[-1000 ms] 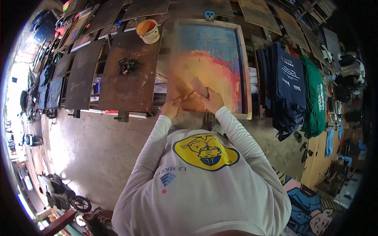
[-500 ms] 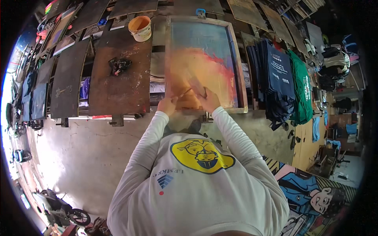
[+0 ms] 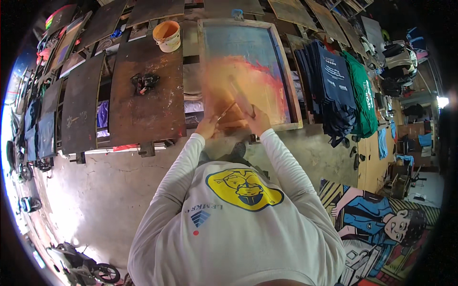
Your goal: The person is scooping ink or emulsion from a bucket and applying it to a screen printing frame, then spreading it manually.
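Observation:
A wooden-framed printing screen (image 3: 229, 43) lies on the table in front of me, its mesh blue at the far end and smeared orange and red nearer. My right hand (image 3: 259, 121) is closed round a flat, long squeegee-like blade (image 3: 241, 97) that slants up and left over the orange part. In the closed fingers of my left hand (image 3: 207, 127), at the near left corner, is a thin stick-like scraper (image 3: 227, 111). Its tip comes close to the blade; whether they touch is hard to tell.
Left of the screen, a stained brown board (image 3: 148, 109) carries a crumpled black bundle (image 3: 145, 83) and an orange-lined white bucket (image 3: 167, 37). Dark blue bags (image 3: 334, 81) and green ones (image 3: 359, 90) hang at the right. A blue clamp (image 3: 237, 14) sits at the screen's far edge.
The view has turned slightly. Both hands keep their grips over the near part of the screen; the thin scraper and the blade show a little more clearly and have shifted slightly.

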A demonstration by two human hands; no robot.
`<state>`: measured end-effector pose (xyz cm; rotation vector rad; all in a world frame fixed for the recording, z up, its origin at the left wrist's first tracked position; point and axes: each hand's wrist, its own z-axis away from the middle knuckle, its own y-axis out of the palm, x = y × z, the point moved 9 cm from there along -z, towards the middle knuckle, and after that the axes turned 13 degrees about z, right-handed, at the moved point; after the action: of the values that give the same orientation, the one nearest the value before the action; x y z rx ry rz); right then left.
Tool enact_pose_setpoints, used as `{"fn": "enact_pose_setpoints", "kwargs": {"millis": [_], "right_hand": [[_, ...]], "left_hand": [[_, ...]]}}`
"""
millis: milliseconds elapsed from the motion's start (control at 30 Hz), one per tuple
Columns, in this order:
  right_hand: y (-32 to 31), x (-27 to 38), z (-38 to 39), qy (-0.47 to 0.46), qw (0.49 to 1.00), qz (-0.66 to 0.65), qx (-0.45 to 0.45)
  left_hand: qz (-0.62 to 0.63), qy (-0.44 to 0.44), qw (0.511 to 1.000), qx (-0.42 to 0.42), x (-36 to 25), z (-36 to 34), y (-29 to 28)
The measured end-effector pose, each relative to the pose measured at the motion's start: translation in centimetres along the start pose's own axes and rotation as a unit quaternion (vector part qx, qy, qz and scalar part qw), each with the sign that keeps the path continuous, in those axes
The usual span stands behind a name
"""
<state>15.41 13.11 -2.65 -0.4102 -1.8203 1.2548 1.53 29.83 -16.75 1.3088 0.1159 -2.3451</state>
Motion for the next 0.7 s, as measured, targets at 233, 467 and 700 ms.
{"fn": "enact_pose_setpoints", "kwargs": {"millis": [233, 467, 700], "right_hand": [[0.6, -6.3, 0.5, 0.281, 0.814, -0.476, 0.176], [-2.5, -8.2, -3.2, 0.082, 0.975, -0.192, 0.081], [-0.1, -5.6, -2.8, -0.142, 0.946, 0.256, 0.136]], "left_hand": [[0.084, 0.012, 0.996, 0.0, 1.3, -0.6, -0.3], [0.086, 0.042, 0.995, -0.033, 0.8, 2.3, -0.9], [0.253, 0.074, 0.952, -0.154, -1.7, 7.8, -2.8]]}}
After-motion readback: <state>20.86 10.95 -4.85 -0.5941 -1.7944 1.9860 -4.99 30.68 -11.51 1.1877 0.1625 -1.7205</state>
